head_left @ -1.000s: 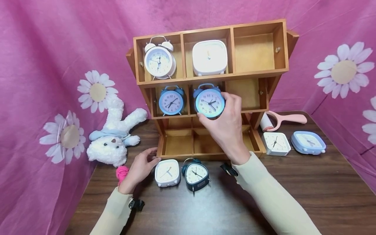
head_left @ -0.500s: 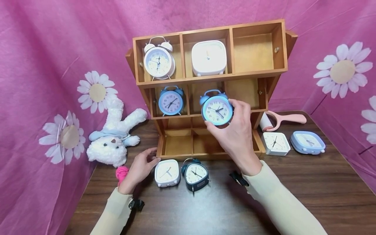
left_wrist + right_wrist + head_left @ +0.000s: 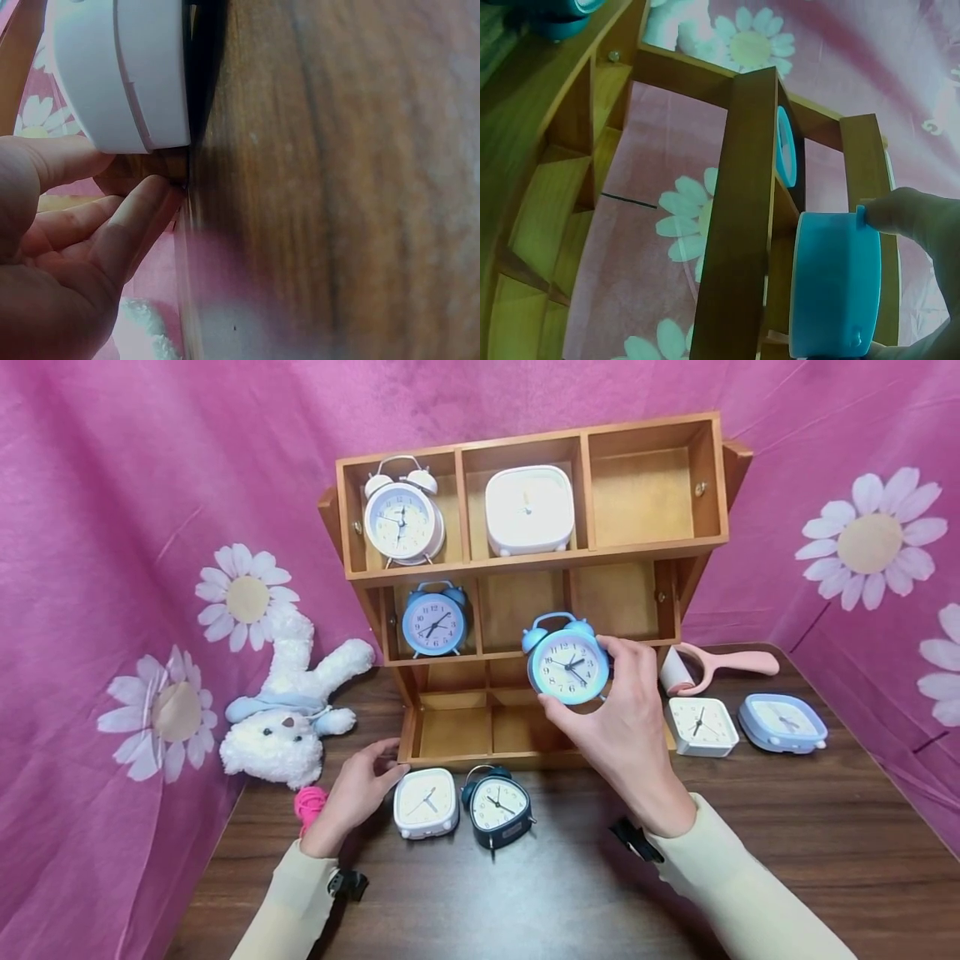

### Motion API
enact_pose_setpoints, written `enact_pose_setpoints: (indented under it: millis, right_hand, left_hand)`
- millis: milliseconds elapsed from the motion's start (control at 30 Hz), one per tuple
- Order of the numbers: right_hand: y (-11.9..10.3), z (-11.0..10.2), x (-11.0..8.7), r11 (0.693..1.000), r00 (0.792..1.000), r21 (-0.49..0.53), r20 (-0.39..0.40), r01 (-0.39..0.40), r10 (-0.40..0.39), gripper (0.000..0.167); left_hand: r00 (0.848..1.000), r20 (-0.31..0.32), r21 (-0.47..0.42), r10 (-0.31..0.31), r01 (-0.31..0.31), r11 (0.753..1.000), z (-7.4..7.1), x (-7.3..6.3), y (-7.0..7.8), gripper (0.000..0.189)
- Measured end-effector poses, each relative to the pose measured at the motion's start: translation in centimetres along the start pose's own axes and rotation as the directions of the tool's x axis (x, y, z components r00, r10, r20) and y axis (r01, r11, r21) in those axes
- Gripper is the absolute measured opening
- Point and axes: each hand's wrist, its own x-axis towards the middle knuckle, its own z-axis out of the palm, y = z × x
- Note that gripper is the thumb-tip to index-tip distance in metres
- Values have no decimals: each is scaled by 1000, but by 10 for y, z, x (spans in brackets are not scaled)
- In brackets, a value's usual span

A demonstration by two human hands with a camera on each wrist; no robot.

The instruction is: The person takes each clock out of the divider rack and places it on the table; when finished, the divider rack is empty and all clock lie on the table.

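My right hand (image 3: 630,735) pinches a blue twin-bell alarm clock (image 3: 570,667) between thumb and fingers, in front of the shelf's middle tier. In the right wrist view the blue clock (image 3: 836,285) shows its side, close to a wooden tier. My left hand (image 3: 360,802) holds the lower left corner of the wooden display shelf (image 3: 536,567), thumb and fingers on either side of the wood in the left wrist view. Close by that hand are a white square clock (image 3: 426,803) and a dark triangular alarm clock (image 3: 498,807). Another blue twin-bell clock (image 3: 434,623) stands in the middle tier's left compartment.
The top tier bears a white twin-bell clock (image 3: 405,522) and a white rounded clock (image 3: 529,510). On the table's right are a white clock (image 3: 702,727), a pale blue clock (image 3: 782,723) and a pink-handled lint roller (image 3: 735,663). A white teddy bear (image 3: 281,743) lies left.
My right hand has drawn the blue twin-bell clock out of the middle tier's centre compartment, moving it down and to the right. My left hand has stayed at the shelf corner.
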Motion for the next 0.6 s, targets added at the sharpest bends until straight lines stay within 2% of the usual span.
enact_pose_setpoints:
  millis: [100, 400, 600]
  right_hand:
    - [4, -1, -5, 1000, 1000, 4, 14, -13, 13, 92]
    - [11, -9, -20, 991, 986, -29, 101, -130, 133, 90]
    - [13, -15, -32, 990, 984, -43, 117, -131, 135, 88]
  left_hand:
    - [1000, 3, 1, 0, 0, 1000, 0, 0, 0, 50]
    - [1000, 4, 0, 8, -8, 1000, 0, 0, 0, 49]
    - [1000, 2, 5, -1, 1, 1000, -1, -1, -1, 50]
